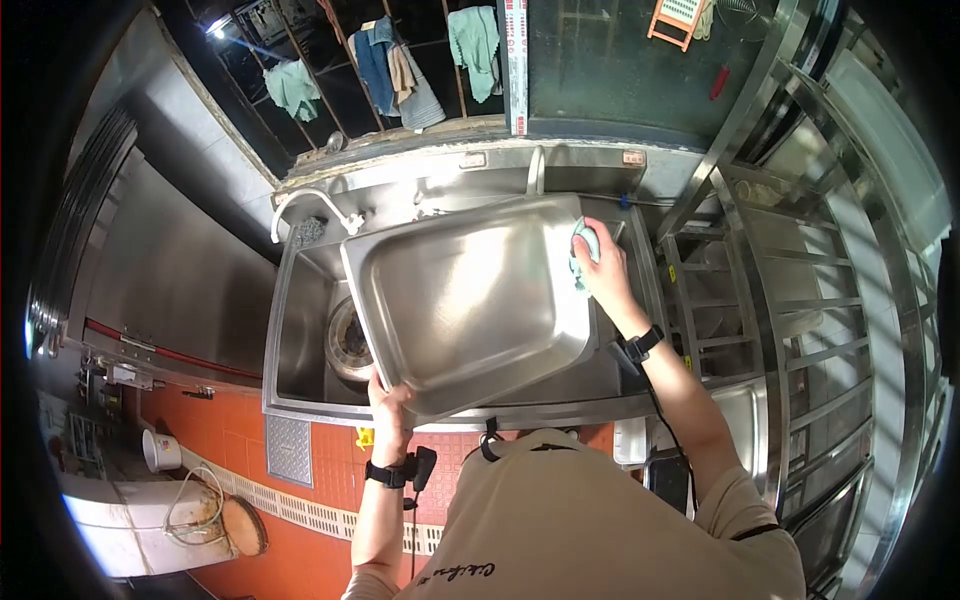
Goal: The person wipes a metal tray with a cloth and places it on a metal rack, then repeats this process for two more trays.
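A large rectangular stainless steel pan (460, 300) is tilted over the metal sink (300, 330), its inside facing me. My left hand (388, 403) grips the pan's lower left corner, thumb over the rim. At the pan's right side, my right hand (603, 268) is closed on a light green cloth (583, 255), which touches the pan's rim. Left of the pan, a round metal piece (347, 338) lies in the sink basin, partly hidden by the pan.
A white curved faucet (310, 200) and a scouring pad (312, 230) are at the sink's back left. Several cloths hang on window bars, including a green one (474, 50). A metal rack (770, 330) stands at right. A white bucket (161, 450) is on the red floor.
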`<action>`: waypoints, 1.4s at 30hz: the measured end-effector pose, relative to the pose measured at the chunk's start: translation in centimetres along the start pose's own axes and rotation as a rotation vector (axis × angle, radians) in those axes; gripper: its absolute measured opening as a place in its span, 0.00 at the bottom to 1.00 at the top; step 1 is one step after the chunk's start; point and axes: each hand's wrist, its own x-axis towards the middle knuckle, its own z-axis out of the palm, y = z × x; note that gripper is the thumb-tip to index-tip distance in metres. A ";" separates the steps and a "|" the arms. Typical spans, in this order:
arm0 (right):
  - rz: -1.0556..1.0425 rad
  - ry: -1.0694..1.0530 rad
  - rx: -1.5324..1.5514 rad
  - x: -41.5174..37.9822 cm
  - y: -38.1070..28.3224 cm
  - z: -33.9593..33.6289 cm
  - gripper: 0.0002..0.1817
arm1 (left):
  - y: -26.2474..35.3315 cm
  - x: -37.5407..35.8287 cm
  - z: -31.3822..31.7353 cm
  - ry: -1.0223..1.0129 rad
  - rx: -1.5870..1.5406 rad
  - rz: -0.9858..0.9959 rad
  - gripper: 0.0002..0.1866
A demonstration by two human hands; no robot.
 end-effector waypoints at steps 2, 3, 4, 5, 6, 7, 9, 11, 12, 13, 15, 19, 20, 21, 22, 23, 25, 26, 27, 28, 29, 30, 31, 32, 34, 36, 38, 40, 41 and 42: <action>0.012 -0.072 -0.011 0.0 -0.9 -0.4 0.19 | -0.1 0.1 0.5 0.061 -0.073 0.013 0.24; 0.034 -0.123 0.016 -1.0 -1.3 -0.5 0.18 | 0.0 0.1 0.6 0.120 -0.147 0.024 0.24; 0.054 -0.178 0.042 -2.1 -1.6 -0.5 0.17 | 0.2 0.3 0.7 0.146 -0.163 0.002 0.23; 0.009 -0.150 0.055 -2.9 -1.4 -0.3 0.15 | 0.5 0.6 0.9 0.163 -0.171 0.013 0.23; -0.042 -0.076 0.055 -3.3 -1.5 0.0 0.13 | 0.7 0.7 1.0 0.156 -0.174 0.019 0.22; -0.086 -0.005 0.059 -3.8 -1.5 0.3 0.12 | 0.8 0.6 0.9 0.152 -0.173 0.021 0.22; 0.048 0.039 0.046 -3.8 -1.6 -0.1 0.11 | 0.1 0.6 0.3 0.081 -0.063 0.077 0.27; 0.030 0.061 0.068 -2.8 -2.8 -1.3 0.12 | 1.2 0.3 0.6 -0.009 0.054 0.153 0.32; 0.017 0.042 0.080 -2.1 -2.6 -2.0 0.12 | 2.8 -0.1 0.9 -0.055 -0.008 0.092 0.35; 0.002 0.025 0.087 -1.4 -2.6 -2.8 0.12 | 4.0 -0.4 1.2 -0.104 -0.075 0.031 0.37; -0.023 -0.004 0.055 -0.3 -3.5 -4.1 0.11 | 3.6 0.6 0.9 -0.176 -0.159 0.034 0.36; -0.078 0.010 0.064 0.2 -4.7 -4.3 0.12 | 1.6 0.6 3.7 0.104 -0.292 0.058 0.36; -0.006 0.042 0.135 -0.3 -4.3 -3.9 0.13 | 1.3 0.6 4.1 0.114 -0.315 0.049 0.35; -0.005 0.039 0.133 -0.6 -3.8 -3.1 0.13 | 1.2 0.7 4.4 0.122 -0.338 0.041 0.35; -0.150 0.202 -0.024 -1.0 -3.3 -2.1 0.14 | 1.0 0.8 4.7 0.113 -0.326 0.047 0.35; -0.294 0.360 -0.182 -1.5 -2.9 -1.3 0.16 | 0.9 0.8 4.9 0.107 -0.315 0.051 0.35; -0.389 0.327 -0.318 -3.3 -3.5 -0.1 0.17 | 0.5 0.9 5.7 0.116 -0.368 0.008 0.35; -0.399 0.255 -0.276 -4.3 -4.2 0.7 0.17 | 0.5 1.0 6.3 0.119 -0.382 0.003 0.36; -0.407 0.184 -0.235 -5.7 -4.9 1.6 0.17 | 0.4 0.9 6.9 0.121 -0.396 -0.003 0.36; -0.422 0.084 -0.130 -7.2 -5.5 3.0 0.18 | -0.4 1.2 7.1 0.109 -0.408 -0.019 0.38; -0.437 -0.015 -0.026 -8.7 -6.2 4.3 0.19 | -0.4 1.1 7.8 0.130 -0.398 -0.018 0.37; -0.437 -0.135 0.038 -10.1 -7.7 5.1 0.20 | -0.7 1.3 8.4 0.155 -0.350 0.007 0.35; -0.436 -0.254 0.101 -11.6 -9.3 5.7 0.20 | -0.9 1.4 8.9 0.179 -0.301 0.031 0.33; -0.469 -0.275 0.147 -12.8 -10.7 6.1 0.21 | -0.5 1.2 9.6 0.239 -0.211 0.073 0.27; -0.532 -0.314 0.183 -14.0 -12.3 6.4 0.23 | -0.7 1.7 8.4 0.207 -0.168 0.041 0.25; -0.643 -0.353 0.104 -14.1 -11.4 7.0 0.24 | -0.6 1.6 7.8 0.190 -0.178 0.010 0.21; -0.745 -0.422 -0.015 -12.9 -9.3 6.3 0.22 | -0.3 1.1 7.4 0.180 -0.253 0.016 0.23; -0.666 -0.394 -0.076 -11.3 -7.2 5.4 0.20 | -1.2 1.2 5.8 0.179 -0.212 0.072 0.26; -0.594 -0.323 -0.114 -10.6 -6.0 5.4 0.19 | -1.5 1.0 5.1 0.186 -0.153 0.116 0.27; -0.477 -0.265 -0.060 -9.6 -5.1 5.5 0.17 | -2.1 1.0 4.3 0.159 -0.162 0.113 0.28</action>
